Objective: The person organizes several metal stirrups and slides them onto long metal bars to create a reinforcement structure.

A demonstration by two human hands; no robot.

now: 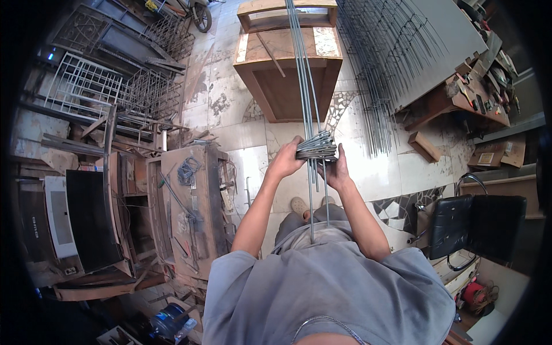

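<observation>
Metal-rod bundle (316,147): between left hand (286,158), clasping its left end, and right hand (340,171), open beneath its right, thumb raised. Pale lettering (34,227) on dark panel (29,198), far left of both.

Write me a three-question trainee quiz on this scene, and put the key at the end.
1. Choose one. What is between the left hand and the right hand?
(a) a hammer
(b) a metal bundle
(c) a bottle
2. True or false? Long rods run past the metal bundle in two directions, toward the person and away.
3. Short answer. On which side of the person is the black chair?

Key:
1. b
2. True
3. The right
</observation>
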